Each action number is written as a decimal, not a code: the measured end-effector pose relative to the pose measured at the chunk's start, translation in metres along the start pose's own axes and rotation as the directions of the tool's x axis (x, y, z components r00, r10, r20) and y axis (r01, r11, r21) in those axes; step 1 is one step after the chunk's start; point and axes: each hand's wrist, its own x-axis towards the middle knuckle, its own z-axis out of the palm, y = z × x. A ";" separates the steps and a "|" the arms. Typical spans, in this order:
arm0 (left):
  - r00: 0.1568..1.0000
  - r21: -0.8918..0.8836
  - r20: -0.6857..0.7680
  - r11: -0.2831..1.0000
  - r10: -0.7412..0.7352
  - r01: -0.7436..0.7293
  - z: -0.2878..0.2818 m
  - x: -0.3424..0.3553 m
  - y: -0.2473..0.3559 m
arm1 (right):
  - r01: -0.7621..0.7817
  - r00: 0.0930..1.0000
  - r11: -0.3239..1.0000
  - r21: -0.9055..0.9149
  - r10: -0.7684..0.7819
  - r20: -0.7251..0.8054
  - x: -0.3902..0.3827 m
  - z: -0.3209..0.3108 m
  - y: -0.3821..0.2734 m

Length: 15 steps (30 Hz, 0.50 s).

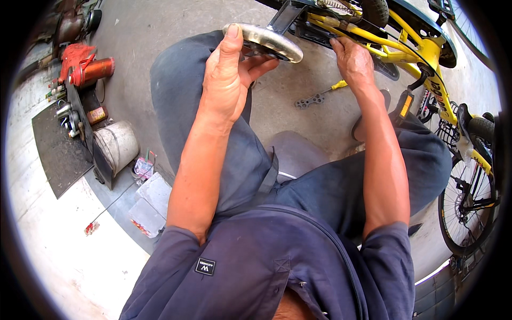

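Note:
A yellow child's bicycle point(394, 50) lies on its side at the upper right. From it a black bracket point(287, 16) reaches out to a small training wheel point(285, 48) with a worn, pale rim. My left hand point(226, 80) grips that wheel, thumb on the rim and fingers beneath. My right hand point(353, 63) is curled at the bike's frame, fingertips against a dark part beside the yellow tubing; exactly what they pinch is hidden. On the floor below lie a yellow-handled tool point(339, 85) and a grey multi-hole bicycle spanner point(309, 101).
To the left stand a white bucket point(120, 143), an orange-red cylinder point(98, 72) and a black mat point(56, 149). A clear plastic box point(149, 205) lies nearer. More bicycles, one with a large wheel point(466, 200), crowd the right side.

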 end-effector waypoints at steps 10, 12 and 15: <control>1.000 0.003 -0.004 1.000 -0.005 0.005 0.001 -0.001 0.000 | -0.294 0.823 0.907 0.302 0.080 0.562 0.007 0.037 0.018; 1.000 0.000 -0.004 1.000 -0.005 0.005 0.001 0.000 0.000 | -0.267 0.809 0.896 0.354 0.009 0.588 -0.001 0.048 0.016; 1.000 0.003 -0.004 1.000 -0.002 0.002 0.002 0.000 0.000 | -0.136 0.906 0.966 0.220 0.032 0.421 -0.004 0.049 0.021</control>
